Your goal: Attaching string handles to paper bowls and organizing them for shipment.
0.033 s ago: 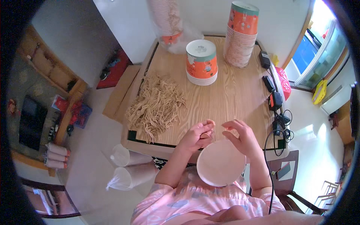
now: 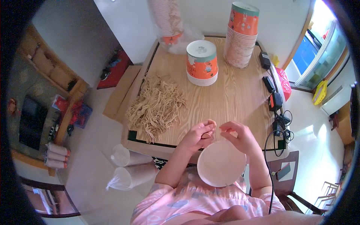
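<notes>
- Right hand (image 2: pixel 237 135) had shifted slightly, its fingertips a little nearer to the left hand (image 2: pixel 198 135).
- Nearest lay the pink patterned clothing (image 2: pixel 187 198) over the person's lap.
- Just above it, between the forearms, sat the white bowl (image 2: pixel 221 164), its round face toward the camera, close below both hands.
- Left fingers were curled closed on a small tan piece (image 2: pixel 206 135), only partly visible.
- Right fingers were bent toward the left ones, with thumb and fingertips a little apart; whether they held anything thin could not be told.
- Both hands were over the near edge of the wooden table (image 2: pixel 232 97).
- Tan cords (image 2: pixel 157 107) lay in a loose heap on the table's left side, well apart from the right hand.
- Black adapters (image 2: pixel 275 101) and tangled cables (image 2: pixel 282 129) lined the right edge.
- Farther back, near the middle, stood a short stack of upside-down orange cups (image 2: pixel 202 65).
- At the far edge rose a tall right stack (image 2: pixel 242 37) and, partly in clear plastic, a left stack (image 2: pixel 165 18).
</notes>
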A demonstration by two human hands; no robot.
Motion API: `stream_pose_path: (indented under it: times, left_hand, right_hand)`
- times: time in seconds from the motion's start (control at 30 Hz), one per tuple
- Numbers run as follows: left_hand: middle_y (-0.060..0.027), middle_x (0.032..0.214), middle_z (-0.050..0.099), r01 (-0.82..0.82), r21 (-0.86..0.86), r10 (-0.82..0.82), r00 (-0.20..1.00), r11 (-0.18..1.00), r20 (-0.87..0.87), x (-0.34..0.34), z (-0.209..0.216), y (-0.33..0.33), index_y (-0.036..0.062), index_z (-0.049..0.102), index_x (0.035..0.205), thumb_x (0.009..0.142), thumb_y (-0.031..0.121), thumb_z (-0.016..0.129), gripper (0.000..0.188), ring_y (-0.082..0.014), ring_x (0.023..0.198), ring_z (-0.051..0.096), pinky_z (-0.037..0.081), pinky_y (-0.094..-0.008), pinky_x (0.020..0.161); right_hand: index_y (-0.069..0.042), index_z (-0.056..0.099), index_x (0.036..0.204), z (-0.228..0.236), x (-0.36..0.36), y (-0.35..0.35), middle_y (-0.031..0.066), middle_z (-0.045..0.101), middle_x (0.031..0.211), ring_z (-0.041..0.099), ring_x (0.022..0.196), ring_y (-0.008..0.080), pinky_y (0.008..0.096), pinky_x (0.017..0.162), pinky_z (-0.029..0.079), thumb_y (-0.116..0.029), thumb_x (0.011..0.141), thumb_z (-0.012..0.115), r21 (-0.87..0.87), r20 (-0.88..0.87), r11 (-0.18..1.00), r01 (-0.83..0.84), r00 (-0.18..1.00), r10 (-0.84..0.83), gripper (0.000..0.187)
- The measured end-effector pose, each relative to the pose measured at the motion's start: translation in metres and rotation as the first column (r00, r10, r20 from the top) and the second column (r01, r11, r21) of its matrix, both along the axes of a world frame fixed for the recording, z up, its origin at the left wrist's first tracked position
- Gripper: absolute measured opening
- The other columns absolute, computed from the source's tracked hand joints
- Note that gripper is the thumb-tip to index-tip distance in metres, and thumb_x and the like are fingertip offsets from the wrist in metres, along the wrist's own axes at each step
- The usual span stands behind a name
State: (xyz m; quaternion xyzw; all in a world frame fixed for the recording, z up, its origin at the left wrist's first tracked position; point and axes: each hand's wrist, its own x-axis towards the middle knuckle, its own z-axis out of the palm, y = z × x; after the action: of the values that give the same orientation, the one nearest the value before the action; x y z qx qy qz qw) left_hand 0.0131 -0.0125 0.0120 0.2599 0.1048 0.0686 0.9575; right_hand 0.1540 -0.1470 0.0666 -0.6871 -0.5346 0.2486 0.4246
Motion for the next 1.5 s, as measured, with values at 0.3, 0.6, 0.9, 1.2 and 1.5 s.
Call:
stream_pose_path:
  times: [0.3, 0.6, 0.9, 1.2, 1.5]
  left_hand:
    - [0.0038, 0.059, 0.039, -0.056, 0.045, 0.061, 0.993, 0.997, -0.101, 0.012, -0.002, -0.005, 0.0079, 0.049, 0.096, 0.089, 0.015, 0.054, 0.011, -0.0022, 0.039, 0.029, 0.021, -0.0167, 0.034]
    - [0.0068, 0.059, 0.043, 0.089, 0.417, 0.004, 0.976, 0.905, -0.218, 0.014, -0.001, -0.009, 0.007, 0.055, 0.091, 0.083, 0.018, 0.063, 0.016, -0.0005, 0.048, 0.037, 0.024, -0.0171, 0.037]
    - [0.0072, 0.065, 0.049, 0.001, 0.608, 0.15, 0.969, 0.794, -0.198, 0.015, -0.009, -0.019, 0.0059, 0.058, 0.086, 0.087, 0.013, 0.058, 0.007, 0.0004, 0.054, 0.042, 0.032, -0.0169, 0.045]
    - [0.0086, 0.063, 0.045, 0.01, 0.608, 0.165, 0.959, 0.794, -0.231, 0.017, -0.008, -0.017, 0.0064, 0.058, 0.085, 0.086, 0.012, 0.059, 0.006, 0.0003, 0.054, 0.039, 0.029, -0.0179, 0.046]
    - [0.0079, 0.063, 0.045, -0.114, 0.762, 0.285, 0.954, 0.638, -0.095, 0.018, -0.008, -0.026, 0.0058, 0.054, 0.083, 0.085, 0.014, 0.062, 0.011, 0.0007, 0.054, 0.039, 0.029, -0.0177, 0.046]
  right_hand:
    - [0.0, 0.06, 0.085, -0.033, 0.008, 0.013, -0.0024, 0.057, 0.074, 0.05, 0.067, 0.0035, 0.019, 0.059, 0.04, -0.009, 0.083, 0.061, -0.199, -0.482, 0.972, -0.124, 0.876, 0.013, 0.009]
    - [-0.002, 0.059, 0.081, -0.037, 0.014, 0.018, -0.0037, 0.054, 0.071, 0.047, 0.066, 0.004, 0.0187, 0.058, 0.037, -0.011, 0.084, 0.06, 0.012, -0.627, 1.0, 0.003, 0.779, 0.005, 0.009]
    - [-0.004, 0.06, 0.084, -0.067, 0.026, 0.025, -0.0008, 0.058, 0.075, 0.051, 0.067, 0.0065, 0.0215, 0.061, 0.041, -0.007, 0.084, 0.06, 0.075, -0.822, 0.952, 0.296, 0.559, -0.109, 0.004]
    - [-0.003, 0.058, 0.084, -0.054, 0.013, 0.017, -0.002, 0.056, 0.074, 0.05, 0.068, 0.0051, 0.0202, 0.062, 0.04, -0.009, 0.085, 0.059, 0.048, -0.749, 0.996, 0.072, 0.663, -0.012, 0.006]
    - [-0.003, 0.057, 0.086, -0.049, 0.012, 0.012, -0.0028, 0.056, 0.076, 0.05, 0.069, 0.0055, 0.0197, 0.062, 0.039, -0.009, 0.085, 0.06, 0.088, -0.683, 0.992, 0.094, 0.731, -0.009, 0.007]
